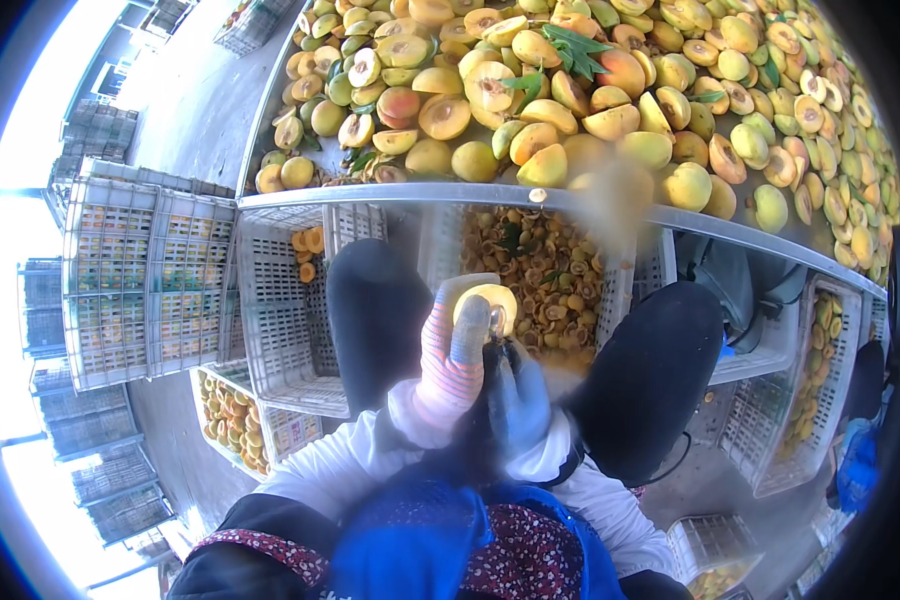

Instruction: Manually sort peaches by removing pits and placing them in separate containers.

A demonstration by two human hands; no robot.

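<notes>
My left hand (448, 360), in a striped glove with grey fingertips, is closed on a yellow peach half (500, 305), its cut face showing. The thumb lies across the fruit. Just below it, my right hand (520, 400), in a blue glove, is closed with its fingers close to the peach half. A small dark, partly shiny thing shows between the hands at the fruit's lower edge; what it is stays unclear. Both hands are between my knees, in front of a white crate (625, 285) that holds many small brownish-yellow fruit pieces. Peach halves (445, 117) cover the metal-edged table (410, 192) beyond.
To the left stands a pale crate (270, 290) with several orange halves inside. Stacked crates (150, 270) rise farther left, and a fruit-filled crate (210, 372) sits low on the floor. Another crate (750, 430) with fruit is at right. Green leaves (575, 50) lie among the peaches.
</notes>
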